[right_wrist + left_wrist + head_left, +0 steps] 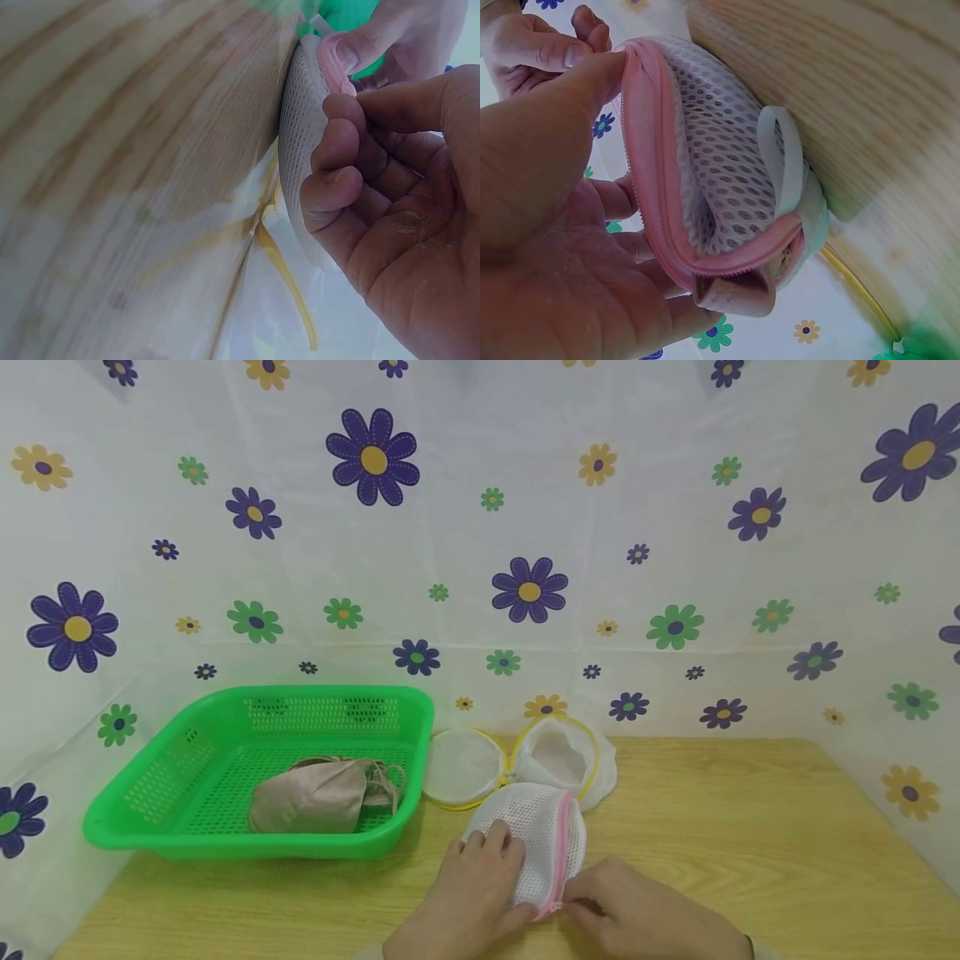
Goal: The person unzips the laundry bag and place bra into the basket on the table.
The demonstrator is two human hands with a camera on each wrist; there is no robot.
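Note:
A white mesh laundry bag with a pink zipper lies on the table before me. My left hand holds it, fingers over the mesh and thumb at the zipper's near end. The right hand pinches at that same end, thumb against index finger; the zipper pull is mostly hidden there. In the left wrist view, a white loop stands out from the mesh, and a small beige-pink piece shows by the zipper's far end. What the bag contains is hidden.
A green plastic basket at the left holds a beige-pink satin item with cords. Behind the bag lies an opened white mesh case with yellow edging. A flower-patterned white sheet hangs behind the wooden table.

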